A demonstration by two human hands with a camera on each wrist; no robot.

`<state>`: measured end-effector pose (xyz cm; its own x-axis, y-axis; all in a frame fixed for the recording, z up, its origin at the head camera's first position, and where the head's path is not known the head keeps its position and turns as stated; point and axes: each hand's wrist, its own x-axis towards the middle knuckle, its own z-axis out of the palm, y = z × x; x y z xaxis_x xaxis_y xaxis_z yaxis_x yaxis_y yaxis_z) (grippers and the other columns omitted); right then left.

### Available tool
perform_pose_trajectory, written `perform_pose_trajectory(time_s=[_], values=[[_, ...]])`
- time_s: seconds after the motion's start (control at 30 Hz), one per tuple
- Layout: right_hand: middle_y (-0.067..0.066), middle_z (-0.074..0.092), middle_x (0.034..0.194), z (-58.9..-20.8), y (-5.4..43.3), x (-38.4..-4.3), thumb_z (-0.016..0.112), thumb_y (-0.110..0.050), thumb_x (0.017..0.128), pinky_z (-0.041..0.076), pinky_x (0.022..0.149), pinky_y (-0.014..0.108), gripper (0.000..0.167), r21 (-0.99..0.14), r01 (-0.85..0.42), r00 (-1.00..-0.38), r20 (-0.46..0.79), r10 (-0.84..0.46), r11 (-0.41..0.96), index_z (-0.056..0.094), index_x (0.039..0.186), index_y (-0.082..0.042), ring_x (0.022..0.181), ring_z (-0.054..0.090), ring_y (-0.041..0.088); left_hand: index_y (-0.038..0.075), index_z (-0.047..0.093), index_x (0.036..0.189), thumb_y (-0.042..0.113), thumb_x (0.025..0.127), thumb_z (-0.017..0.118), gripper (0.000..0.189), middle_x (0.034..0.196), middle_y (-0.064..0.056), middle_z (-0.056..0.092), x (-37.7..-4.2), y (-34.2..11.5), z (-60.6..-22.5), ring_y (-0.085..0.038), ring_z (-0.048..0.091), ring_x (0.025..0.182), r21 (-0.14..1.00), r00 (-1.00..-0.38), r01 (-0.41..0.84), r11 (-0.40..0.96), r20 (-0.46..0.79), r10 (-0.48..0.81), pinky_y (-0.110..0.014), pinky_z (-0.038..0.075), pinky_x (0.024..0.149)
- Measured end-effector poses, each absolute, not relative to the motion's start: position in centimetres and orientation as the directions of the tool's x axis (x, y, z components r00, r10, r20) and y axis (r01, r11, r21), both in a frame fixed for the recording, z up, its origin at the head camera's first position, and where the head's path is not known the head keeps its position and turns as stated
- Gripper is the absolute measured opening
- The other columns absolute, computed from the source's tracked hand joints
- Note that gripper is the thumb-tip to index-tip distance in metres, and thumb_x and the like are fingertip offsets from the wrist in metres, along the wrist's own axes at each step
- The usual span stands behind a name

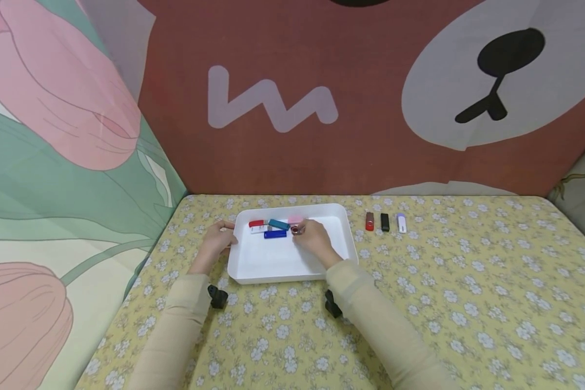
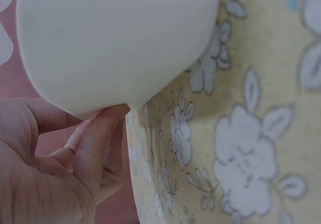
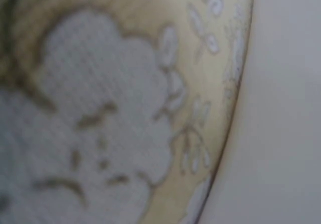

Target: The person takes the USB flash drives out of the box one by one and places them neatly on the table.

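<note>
A white tray (image 1: 273,265) lies on the table, its left edge pinched between the thumb and fingers of my left hand (image 1: 219,238). The left wrist view shows that thumb (image 2: 103,133) against the tray wall (image 2: 120,43). Over the tray, my right hand (image 1: 314,238) pinches a small red and silver USB stick (image 1: 294,230), partly hidden by the fingers. In the tray lie a red USB stick (image 1: 256,223), a teal one (image 1: 279,224), a white one (image 1: 258,229), a blue one (image 1: 275,234) and a pink one (image 1: 294,220). The right wrist view shows no hand.
Right of the tray, a dark red USB stick (image 1: 369,221), a black one (image 1: 385,222) and a white and purple one (image 1: 402,223) stand in a row. A floral yellow cloth (image 1: 468,303) covers the table. Printed fabric (image 1: 292,157) hangs behind and at the left.
</note>
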<state>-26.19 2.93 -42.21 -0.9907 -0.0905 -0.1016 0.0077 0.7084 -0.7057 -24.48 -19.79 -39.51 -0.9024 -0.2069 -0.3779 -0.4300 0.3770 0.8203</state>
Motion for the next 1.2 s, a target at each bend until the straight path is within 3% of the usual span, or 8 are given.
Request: perform_pose_trajectory(time_s=[0.13, 0.47, 0.83, 1.0, 1.2], values=[[0.013, 0.072, 0.098, -42.1, 3.1, -26.2, 0.067, -0.007, 0.081, 0.050, 0.079, 0.034, 0.030, -0.717, 0.020, -0.992, -0.102, -0.076, 0.697, 0.070, 0.109, 0.000, 0.083, 0.061, 0.022, 0.001, 0.048, 0.130, -0.001, 0.085, 0.047, 0.045, 0.132, -0.022, 0.051, -24.6, -19.8, -39.5, -0.029, 0.059, 0.102, 0.824, -0.903, -0.429, 0.370, -0.380, -0.202, -0.028, 0.051, 0.071], [0.014, 0.068, 0.108, -42.6, 3.5, -26.8, 0.063, -0.009, 0.083, 0.048, 0.071, 0.023, 0.035, -0.816, 0.152, -0.981, -0.191, -0.013, 0.558, 0.066, 0.117, -0.001, 0.089, 0.058, 0.019, 0.000, 0.047, 0.131, -0.001, 0.086, 0.047, 0.045, 0.133, -0.023, 0.050, -24.7, -19.8, -39.5, -0.030, 0.059, 0.105, 0.825, -0.906, -0.424, 0.375, -0.377, -0.194, -0.032, 0.053, 0.076], [0.017, 0.066, 0.108, -42.2, 4.8, -27.5, 0.065, -0.009, 0.084, 0.045, 0.061, 0.016, 0.040, -0.904, 0.229, -0.963, -0.265, -0.053, 0.361, 0.063, 0.122, 0.000, 0.070, 0.054, 0.007, 0.000, 0.048, 0.131, -0.002, 0.086, 0.048, 0.045, 0.132, -0.023, 0.050, -24.7, -19.9, -39.8, -0.030, 0.059, 0.105, 0.822, -0.902, -0.430, 0.373, -0.381, -0.202, -0.035, 0.053, 0.081], [0.019, 0.064, 0.120, -41.2, 5.9, -27.3, 0.063, -0.011, 0.087, 0.049, 0.074, 0.018, 0.041, -0.924, 0.206, -0.961, -0.253, -0.112, 0.321, 0.059, 0.127, 0.001, 0.085, 0.059, 0.010, 0.000, 0.048, 0.130, -0.003, 0.086, 0.048, 0.045, 0.132, -0.023, 0.050, -24.7, -20.0, -39.8, -0.029, 0.059, 0.104, 0.824, -0.903, -0.429, 0.370, -0.378, -0.205, -0.033, 0.053, 0.080], [0.020, 0.056, 0.133, -40.1, 7.4, -27.4, 0.060, -0.014, 0.091, 0.049, 0.098, 0.035, 0.044, -0.933, 0.236, -0.947, -0.283, -0.153, 0.271, 0.053, 0.133, -0.002, 0.113, 0.059, 0.024, 0.001, 0.048, 0.130, -0.002, 0.086, 0.049, 0.044, 0.132, -0.023, 0.051, -24.6, -20.0, -39.9, -0.028, 0.059, 0.102, 0.829, -0.909, -0.415, 0.375, -0.366, -0.197, -0.031, 0.053, 0.076]])
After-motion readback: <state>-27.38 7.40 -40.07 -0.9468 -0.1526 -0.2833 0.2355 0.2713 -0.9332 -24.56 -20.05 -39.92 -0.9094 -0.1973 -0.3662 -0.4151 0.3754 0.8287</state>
